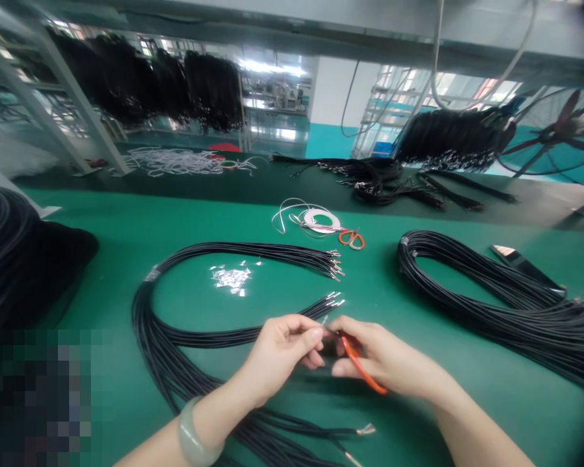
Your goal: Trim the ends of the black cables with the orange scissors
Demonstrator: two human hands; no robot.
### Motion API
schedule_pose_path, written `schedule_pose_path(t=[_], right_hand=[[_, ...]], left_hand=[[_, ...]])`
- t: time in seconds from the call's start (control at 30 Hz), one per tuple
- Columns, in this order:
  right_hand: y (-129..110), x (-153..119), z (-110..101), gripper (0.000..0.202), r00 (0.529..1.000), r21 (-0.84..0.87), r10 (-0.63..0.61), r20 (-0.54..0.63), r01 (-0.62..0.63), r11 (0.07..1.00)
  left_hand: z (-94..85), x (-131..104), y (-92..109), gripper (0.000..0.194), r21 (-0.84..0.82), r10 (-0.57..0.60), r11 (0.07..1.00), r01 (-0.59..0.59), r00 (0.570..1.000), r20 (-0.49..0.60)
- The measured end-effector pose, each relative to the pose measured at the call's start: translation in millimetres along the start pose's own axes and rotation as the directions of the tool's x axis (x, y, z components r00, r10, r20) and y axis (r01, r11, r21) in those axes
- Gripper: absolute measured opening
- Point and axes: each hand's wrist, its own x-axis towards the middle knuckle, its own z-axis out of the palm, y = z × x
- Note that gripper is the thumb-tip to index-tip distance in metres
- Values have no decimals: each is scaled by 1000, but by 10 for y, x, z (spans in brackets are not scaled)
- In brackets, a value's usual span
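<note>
My left hand (292, 347), a pale green bangle (197, 431) on its wrist, pinches the end of a black cable close to the stripped tip. In my right hand (370, 350) is a pair of orange-handled cutting pliers (361, 368); the jaws meet the cable end at my left fingertips, though the exact contact is hidden. Around my left arm curves a bundle of black cables (143, 318), tied near its bend. Several of its stripped ends (335, 266) point right. Beneath my left wrist, further cables show frayed bare wires (367, 429).
Small white scraps (231, 277) lie inside the cable curve. Beyond are a ribbon roll (322, 221) and orange-handled scissors (351, 239). At right sit another coiled bundle (467, 324) and a dark phone-like slab (530, 269). A fan (549, 136) stands behind; a dark cable heap (24, 259) is at left.
</note>
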Motion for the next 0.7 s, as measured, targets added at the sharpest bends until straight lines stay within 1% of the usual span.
schedule_pose_path(t=[0.03, 0.07, 0.1, 0.17, 0.2, 0.23, 0.27, 0.33, 0.5, 0.6, 0.7], right_hand=[[-11, 2, 1, 25, 999, 76, 13, -39, -10, 997], [-22, 10, 18, 26, 993, 161, 21, -115, -2, 987], [-34, 25, 48, 25, 976, 249, 30, -217, 26, 968], [-62, 64, 139, 25, 906, 397, 74, -416, 108, 911], [-77, 83, 188, 27, 873, 447, 102, -478, 141, 884], [-92, 98, 232, 28, 849, 480, 128, -512, 159, 863], [-105, 108, 267, 28, 838, 500, 146, -526, 166, 850], [-125, 112, 302, 28, 833, 516, 163, -528, 163, 841], [-126, 82, 259, 29, 848, 573, 190, -494, 154, 805], [-95, 78, 225, 32, 866, 627, 209, -455, 144, 766], [-50, 90, 202, 32, 895, 687, 210, -393, 134, 714]], left_hand=[[6, 0, -8, 27, 5, 3, 1000, -3, 1000, -24], [14, 0, -19, 27, 11, 0, 1000, 0, 999, -42], [22, 0, -32, 28, 18, -5, 1000, 6, 998, -57], [39, -2, -63, 28, 34, -10, 999, 12, 997, -76], [47, -2, -79, 28, 45, -6, 999, 10, 997, -83], [53, -2, -93, 28, 54, -2, 999, 6, 996, -88], [57, -2, -105, 28, 59, 1, 998, 4, 996, -91], [60, 1, -118, 27, 50, -1, 999, 6, 996, -94], [59, 4, -82, 25, 16, -7, 1000, 9, 995, -104], [62, -5, -61, 23, 34, 37, 999, -34, 997, -67], [52, -8, -66, 24, 52, 71, 996, -71, 998, 1]])
